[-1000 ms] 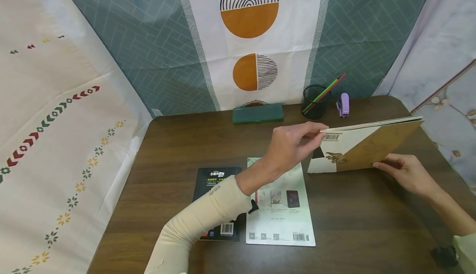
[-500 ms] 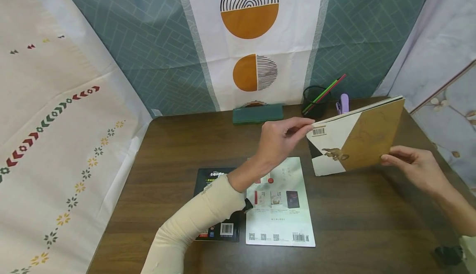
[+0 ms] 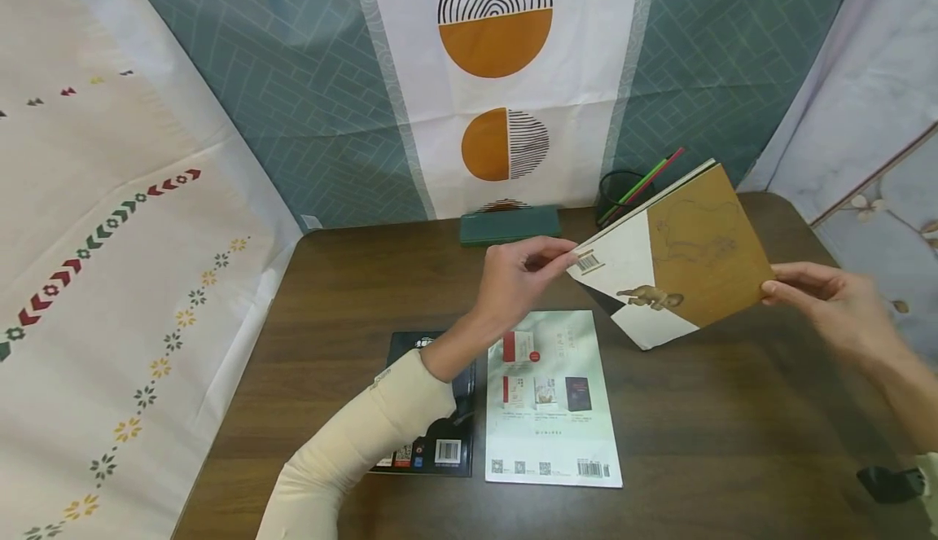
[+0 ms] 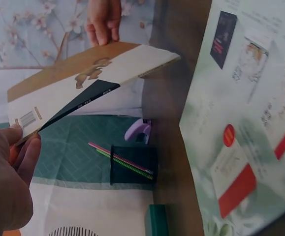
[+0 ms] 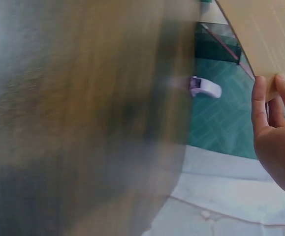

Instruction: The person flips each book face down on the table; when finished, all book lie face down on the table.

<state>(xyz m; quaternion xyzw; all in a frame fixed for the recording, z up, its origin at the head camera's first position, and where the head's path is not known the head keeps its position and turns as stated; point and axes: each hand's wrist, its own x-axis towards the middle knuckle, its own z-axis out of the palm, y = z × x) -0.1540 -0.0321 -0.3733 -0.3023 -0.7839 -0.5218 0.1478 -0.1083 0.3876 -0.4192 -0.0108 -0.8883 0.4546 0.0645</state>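
A thin book with a white and tan cover [image 3: 696, 239] is held up tilted above the table, its barcode side toward the head camera. My left hand [image 3: 516, 279] pinches the barcode corner between thumb and fingers, as the left wrist view also shows at the book's white corner [image 4: 29, 118]. At the tan end, my right hand [image 3: 835, 304] pinches the edge; in the right wrist view the thumb and fingers [image 5: 260, 105] grip that corner. Below my left hand lies a pale green magazine [image 3: 553, 442], and a black book [image 3: 462, 393] lies partly under my left forearm.
On the brown table [image 3: 703, 450], a green case [image 3: 509, 226] stands along the back edge. Right of it is a black mesh pen cup [image 3: 610, 198] with coloured pencils. A purple stapler [image 4: 138, 130] stands beside the cup, hidden behind the book in the head view.
Both hands have kept hold of the book while it tilted, its right end rising and its cover turning more toward the head camera. My left hand moved left, and the book now covers the stapler.
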